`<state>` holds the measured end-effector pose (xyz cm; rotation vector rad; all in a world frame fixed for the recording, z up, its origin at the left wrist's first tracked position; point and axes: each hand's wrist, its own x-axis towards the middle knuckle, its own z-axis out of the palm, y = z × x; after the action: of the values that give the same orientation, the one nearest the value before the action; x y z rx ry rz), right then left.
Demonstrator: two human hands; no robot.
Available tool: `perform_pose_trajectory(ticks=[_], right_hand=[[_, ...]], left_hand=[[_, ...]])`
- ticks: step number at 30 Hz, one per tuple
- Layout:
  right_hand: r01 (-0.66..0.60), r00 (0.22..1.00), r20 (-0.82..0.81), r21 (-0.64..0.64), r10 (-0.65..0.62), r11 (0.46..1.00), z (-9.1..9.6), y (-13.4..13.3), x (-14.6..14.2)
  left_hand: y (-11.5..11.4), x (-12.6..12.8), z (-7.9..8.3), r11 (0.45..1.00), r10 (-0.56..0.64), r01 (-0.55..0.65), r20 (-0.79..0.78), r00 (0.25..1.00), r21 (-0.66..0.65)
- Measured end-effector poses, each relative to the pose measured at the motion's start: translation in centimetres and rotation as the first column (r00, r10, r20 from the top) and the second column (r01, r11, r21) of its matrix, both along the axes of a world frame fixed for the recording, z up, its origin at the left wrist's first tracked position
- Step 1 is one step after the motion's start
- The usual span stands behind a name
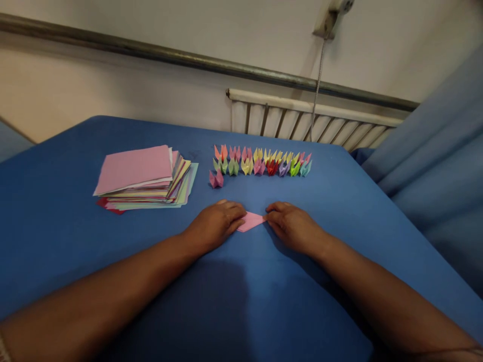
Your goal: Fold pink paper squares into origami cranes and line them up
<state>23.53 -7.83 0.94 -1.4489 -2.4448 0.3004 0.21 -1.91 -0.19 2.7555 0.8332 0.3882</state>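
A pink folded paper (252,221) with a pointed right end lies on the blue table, between my two hands. My left hand (219,222) is closed over its left end, fingers pressing it from above, so that end is hidden. At the pointed right tip, my right hand (292,225) pinches the paper between thumb and fingers. Just beyond the hands stand rows of small folded paper figures (259,167) in many colours. One mauve paper figure (216,179) sits by itself in front of the rows, at their left.
A stack of coloured paper sheets (136,171) rests at the left on the blue table (241,311). Behind the table are a white radiator (275,103) and a metal pipe (188,61) along the wall. A blue curtain (437,151) hangs at the right.
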Motion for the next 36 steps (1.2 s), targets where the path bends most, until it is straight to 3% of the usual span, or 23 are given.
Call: perform_pose_trajectory(ticks=[8, 12, 17, 31, 36], right_hand=[[-0.024, 0.999, -0.044, 0.018, 0.025, 1.0, -0.9, 0.5, 0.0], [0.02, 0.976, -0.219, -0.015, -0.023, 1.0, -2.0, 1.1, 0.3], [0.05, 0.907, -0.414, -0.066, -0.073, 0.997, -3.4, 2.0, 0.8], [0.042, 0.904, -0.425, -0.036, -0.054, 0.998, -3.6, 1.8, 0.3], [0.027, 0.938, -0.345, 0.001, -0.025, 1.0, -3.1, 1.6, 0.3]], left_hand=[[-0.5, 1.0, 0.9, 0.986, -0.003, 0.032, -0.178, 0.984, 0.162], [-0.8, 1.5, 1.2, 0.972, -0.012, 0.072, -0.262, 0.965, 0.221], [-0.5, 1.4, 1.2, 0.98, 0.001, 0.05, -0.26, 0.966, 0.191], [-0.2, 0.7, 1.0, 0.994, -0.003, 0.021, -0.171, 0.985, 0.107], [-0.2, 0.8, 1.0, 0.993, -0.021, 0.041, -0.174, 0.985, 0.114]])
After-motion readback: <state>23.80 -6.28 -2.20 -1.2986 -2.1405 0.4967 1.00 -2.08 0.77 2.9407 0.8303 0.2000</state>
